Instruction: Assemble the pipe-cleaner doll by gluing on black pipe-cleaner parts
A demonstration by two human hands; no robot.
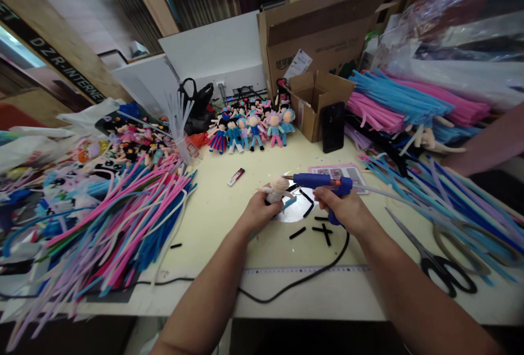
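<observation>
Head view, tabletop (229,207) inventory. Left hand (257,212): closed around a small pale doll (277,188), held near centre just above the tabletop. Right hand (346,210): clamped on a blue glue gun (323,182), nozzle pointing left, tip just beside the doll's head. Black cord (295,284): runs near, from the gun. Black pieces (321,229): under the hands. Scissors (434,256): near right. Pipe cleaners (123,218): heaped left. Finished dolls (249,128): row, far centre. Phone (332,126): leaning on a small box (313,101).
</observation>
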